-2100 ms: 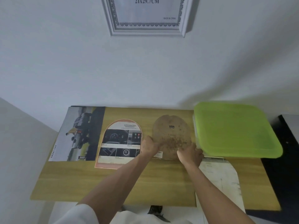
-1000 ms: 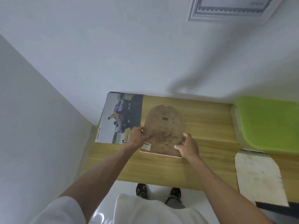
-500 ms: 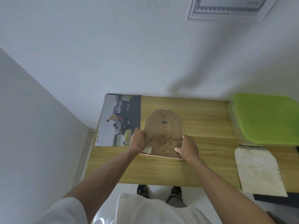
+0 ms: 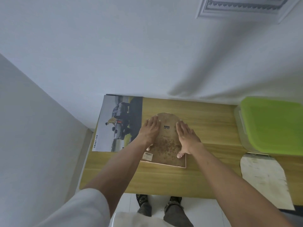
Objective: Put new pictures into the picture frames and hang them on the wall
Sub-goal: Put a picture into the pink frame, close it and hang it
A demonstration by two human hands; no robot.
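Nearest the camera, two bare forearms reach over the front edge of the light wooden table (image 4: 164, 181). The left hand (image 4: 150, 131) and the right hand (image 4: 186, 136) lie flat, fingers straight, side by side but not touching, both pressing down on the brown arch-topped fibreboard frame backing (image 4: 165, 145), which lies on the table with a thin pale edge showing beneath it. A small metal hanger (image 4: 166, 127) sits between the hands. I judge the step in hand to be seating the backing over the picture in the frame; next it likely needs fixing shut, then lifting and turning to hang. At right lies a white arch-shaped sheet (image 4: 264, 179). Farther left lies a glossy rectangular car poster (image 4: 118, 123), at right a green-lidded plastic box (image 4: 272, 125). High on the white wall (image 4: 114, 46) hangs a white ornate rectangular frame (image 4: 242, 9).
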